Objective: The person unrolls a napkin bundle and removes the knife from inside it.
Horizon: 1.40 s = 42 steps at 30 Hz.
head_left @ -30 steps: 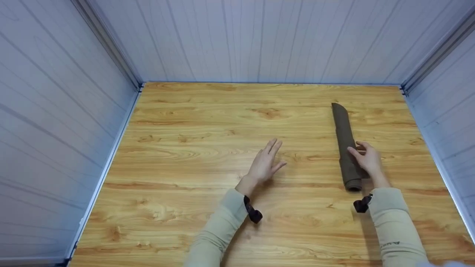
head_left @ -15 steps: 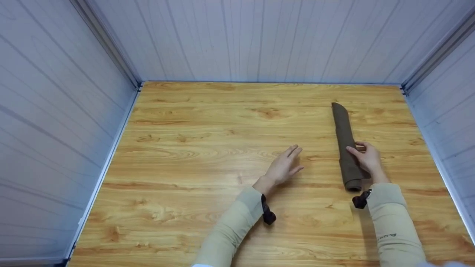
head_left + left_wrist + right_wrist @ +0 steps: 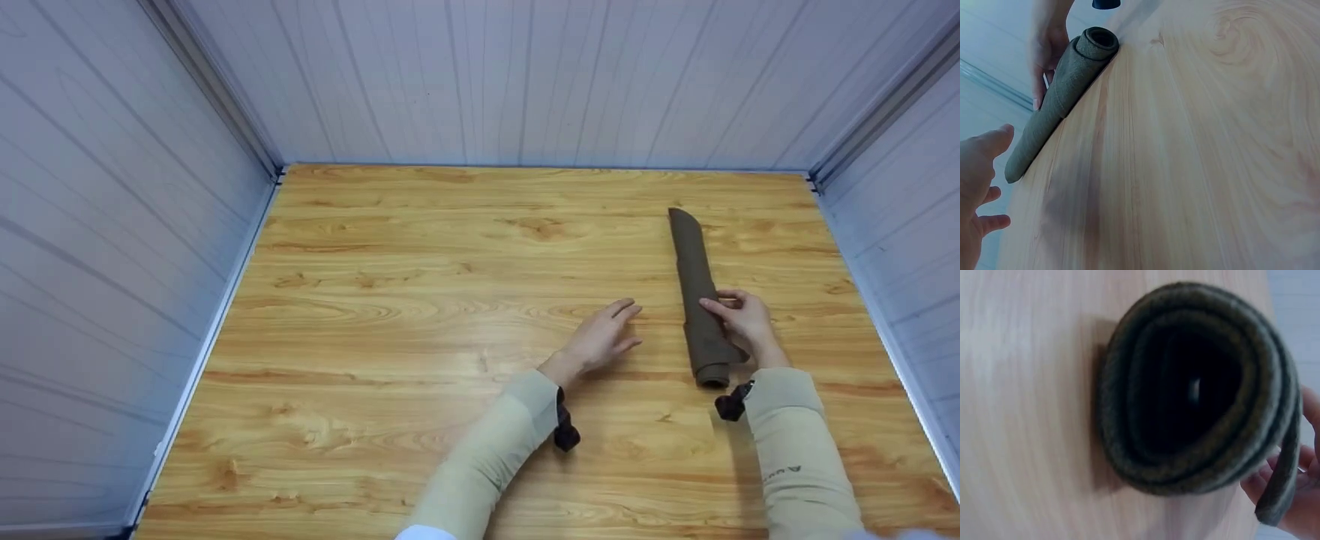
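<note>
A rolled brown cloth (image 3: 699, 300) lies on the wooden table (image 3: 420, 300), toward its right side, its length running away from the person and its open end (image 3: 1196, 388) nearest them, showing coiled layers with a loose flap at the outer edge. The right hand (image 3: 739, 322) grips the roll near that end, thumb over the top and fingers curled round the far side. The left hand (image 3: 604, 341) is just left of the roll and apart from it, fingers straight and loosely spread, holding nothing. Both arms wear beige sleeves (image 3: 799, 457); the right one bears small dark lettering, too small to read. Pale panelled walls (image 3: 525, 75) enclose the table.
</note>
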Each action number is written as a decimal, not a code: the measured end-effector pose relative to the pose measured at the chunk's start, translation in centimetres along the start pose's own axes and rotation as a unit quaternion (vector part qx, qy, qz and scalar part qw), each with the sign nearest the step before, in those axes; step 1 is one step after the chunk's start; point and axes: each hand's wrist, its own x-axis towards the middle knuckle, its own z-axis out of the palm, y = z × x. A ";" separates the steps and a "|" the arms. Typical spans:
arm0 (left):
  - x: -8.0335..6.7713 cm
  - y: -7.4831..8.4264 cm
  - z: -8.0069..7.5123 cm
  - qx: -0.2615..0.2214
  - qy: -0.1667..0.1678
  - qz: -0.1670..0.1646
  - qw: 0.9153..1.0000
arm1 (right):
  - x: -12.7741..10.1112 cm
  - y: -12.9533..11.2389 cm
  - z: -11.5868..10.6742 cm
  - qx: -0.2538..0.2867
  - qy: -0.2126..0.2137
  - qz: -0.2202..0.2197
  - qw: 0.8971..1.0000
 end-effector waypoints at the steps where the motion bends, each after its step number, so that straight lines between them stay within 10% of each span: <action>1: 0.2 0.2 0.1 -0.001 -0.005 -0.001 1.000 | 0.0 0.1 0.0 -0.006 0.002 -0.003 1.000; 42: 5.8 5.1 5.1 -0.013 -0.102 0.023 0.994 | 1.2 1.4 -0.2 -0.015 0.004 0.012 1.000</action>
